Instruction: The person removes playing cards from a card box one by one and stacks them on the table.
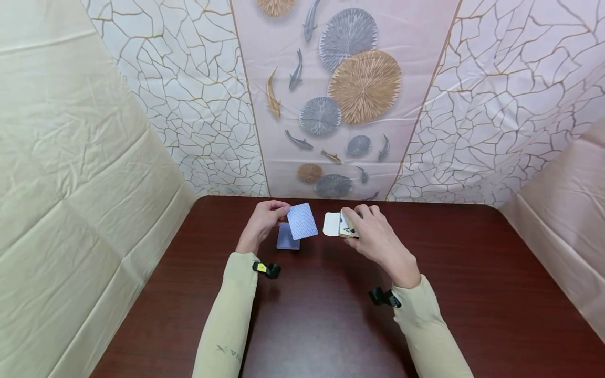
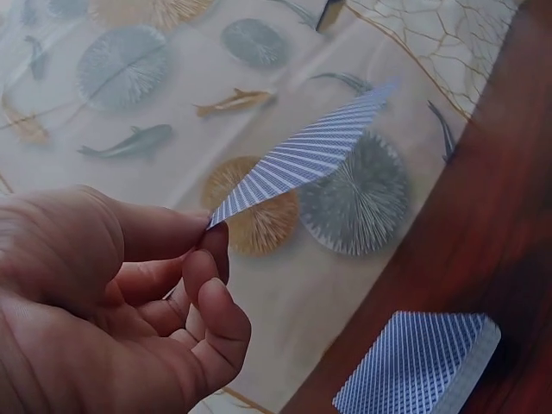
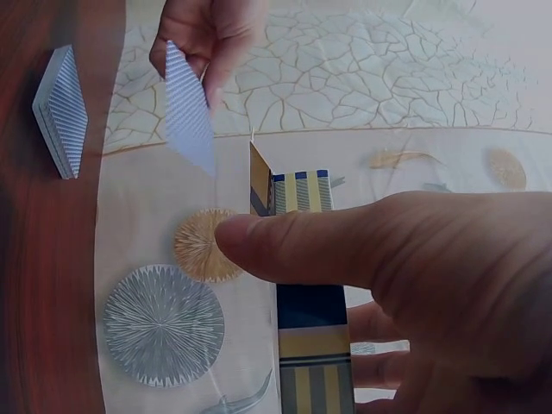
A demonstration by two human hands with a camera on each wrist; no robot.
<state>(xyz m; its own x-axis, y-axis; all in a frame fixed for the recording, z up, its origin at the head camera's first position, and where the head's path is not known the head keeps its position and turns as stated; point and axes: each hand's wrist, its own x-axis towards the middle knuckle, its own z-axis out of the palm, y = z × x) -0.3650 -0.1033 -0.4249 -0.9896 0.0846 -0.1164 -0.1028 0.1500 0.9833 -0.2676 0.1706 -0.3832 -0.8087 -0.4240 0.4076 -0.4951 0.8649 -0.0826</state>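
Observation:
My left hand point(image 1: 262, 223) pinches a single playing card point(image 1: 302, 221) by its edge between thumb and fingers; its blue patterned back shows. In the left wrist view the card point(image 2: 302, 151) slants up from the fingertips. Just below it, a squared deck of cards point(image 1: 287, 240) lies on the table, blue back up. My right hand point(image 1: 378, 236) grips a card box point(image 3: 310, 306), striped gold and dark blue on one side, thumb across it. The box's white flap point(image 1: 331, 224) stands open toward the held card. A letter A and a black mark show beside my fingers.
The dark reddish-brown table point(image 1: 312, 315) ends at the back against a hanging cloth point(image 1: 293, 152) printed with fish and round leaves. Pale cloth point(image 1: 94, 210) hangs along the left side, and more cloth point(image 1: 562, 184) hangs at the right.

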